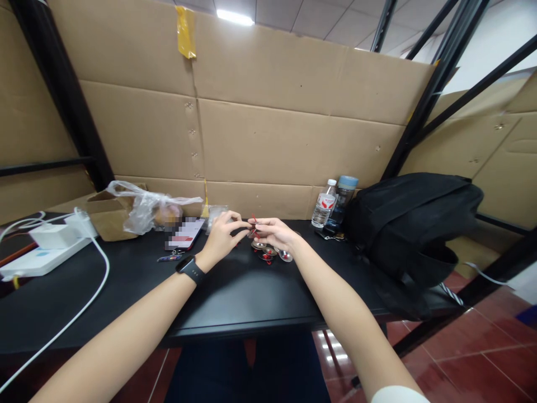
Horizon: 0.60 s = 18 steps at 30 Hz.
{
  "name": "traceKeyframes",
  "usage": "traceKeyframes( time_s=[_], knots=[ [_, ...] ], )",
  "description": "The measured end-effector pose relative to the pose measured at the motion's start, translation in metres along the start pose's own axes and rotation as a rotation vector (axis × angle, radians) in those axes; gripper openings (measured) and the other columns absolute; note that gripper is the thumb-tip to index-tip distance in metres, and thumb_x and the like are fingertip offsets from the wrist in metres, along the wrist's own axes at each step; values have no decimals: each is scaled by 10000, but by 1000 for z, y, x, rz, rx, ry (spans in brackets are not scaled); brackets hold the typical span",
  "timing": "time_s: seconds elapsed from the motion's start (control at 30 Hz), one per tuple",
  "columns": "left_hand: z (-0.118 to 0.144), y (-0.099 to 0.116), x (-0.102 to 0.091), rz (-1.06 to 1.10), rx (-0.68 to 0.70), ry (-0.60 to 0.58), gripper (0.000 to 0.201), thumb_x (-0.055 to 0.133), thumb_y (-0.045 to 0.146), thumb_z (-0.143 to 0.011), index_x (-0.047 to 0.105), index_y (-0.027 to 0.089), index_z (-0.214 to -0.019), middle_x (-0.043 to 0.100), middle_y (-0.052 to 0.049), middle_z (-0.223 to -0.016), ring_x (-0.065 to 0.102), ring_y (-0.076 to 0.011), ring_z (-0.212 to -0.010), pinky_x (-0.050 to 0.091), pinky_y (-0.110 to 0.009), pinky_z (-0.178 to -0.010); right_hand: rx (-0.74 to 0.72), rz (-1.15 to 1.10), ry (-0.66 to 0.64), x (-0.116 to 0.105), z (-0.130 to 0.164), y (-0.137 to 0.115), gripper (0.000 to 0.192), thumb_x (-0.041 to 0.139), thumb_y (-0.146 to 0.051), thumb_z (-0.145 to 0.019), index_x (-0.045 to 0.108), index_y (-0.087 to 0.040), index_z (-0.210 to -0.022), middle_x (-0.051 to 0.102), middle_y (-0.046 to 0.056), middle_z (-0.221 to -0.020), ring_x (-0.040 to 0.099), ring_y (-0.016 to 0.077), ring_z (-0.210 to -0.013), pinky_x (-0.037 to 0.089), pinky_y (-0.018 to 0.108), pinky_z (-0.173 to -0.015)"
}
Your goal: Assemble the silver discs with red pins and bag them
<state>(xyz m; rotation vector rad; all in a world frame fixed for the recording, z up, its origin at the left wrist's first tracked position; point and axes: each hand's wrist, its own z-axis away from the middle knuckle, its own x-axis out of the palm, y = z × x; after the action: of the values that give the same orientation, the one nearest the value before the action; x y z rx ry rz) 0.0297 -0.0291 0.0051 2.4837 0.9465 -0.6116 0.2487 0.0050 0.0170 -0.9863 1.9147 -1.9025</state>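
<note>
Above the black table (pixel 247 302), my left hand (pixel 224 238) and my right hand (pixel 274 230) meet fingertip to fingertip. Between the fingers of my right hand is a thin red cord (pixel 254 217), one end sticking up. My left thumb and fingers are pinched together at the same spot, on something small and dark that they mostly hide. Just below my right hand lie several shiny round metal discs (pixel 267 253), like little cymbals, with bits of red cord at their middles. A black watch (pixel 191 270) is on my left wrist.
Left of my hands are a phone (pixel 185 233), a clear plastic bag (pixel 145 210), a cardboard box (pixel 109 215) and a white power strip (pixel 50 254) with a trailing cable. To the right stand a water bottle (pixel 324 206), a blue-lidded bottle (pixel 343 198) and a black backpack (pixel 413 229). Cardboard walls the back.
</note>
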Motion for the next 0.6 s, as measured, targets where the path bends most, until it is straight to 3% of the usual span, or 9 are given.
traceKeyframes(
  time_s=[0.17,0.43,0.6],
  knots=[
    [2,-3,3,-70,97,-37,163,656,342,-937,778,288,-1031,625,-66,-1064,548,-237,-1035,397,-400,-912,15,-11,-9,2,-1,1,408,867,-250,-734,758,-152,-1115,766,101,-983,722,184,-885,548,304,-802],
    [3,-3,2,-102,113,-58,163,621,315,-954,766,256,-1002,623,-86,-1146,535,-264,-1101,391,-422,-926,-17,-38,-7,10,-3,5,382,859,-233,-741,767,-152,-1103,770,86,-985,723,148,-855,528,255,-808],
    [3,1,2,-172,114,-88,165,584,290,-969,731,245,-1029,619,-106,-1214,512,-285,-1155,385,-440,-943,-39,-27,2,7,-5,7,370,862,-263,-737,776,-159,-1081,772,87,-981,723,163,-866,535,306,-871]
  ],
)
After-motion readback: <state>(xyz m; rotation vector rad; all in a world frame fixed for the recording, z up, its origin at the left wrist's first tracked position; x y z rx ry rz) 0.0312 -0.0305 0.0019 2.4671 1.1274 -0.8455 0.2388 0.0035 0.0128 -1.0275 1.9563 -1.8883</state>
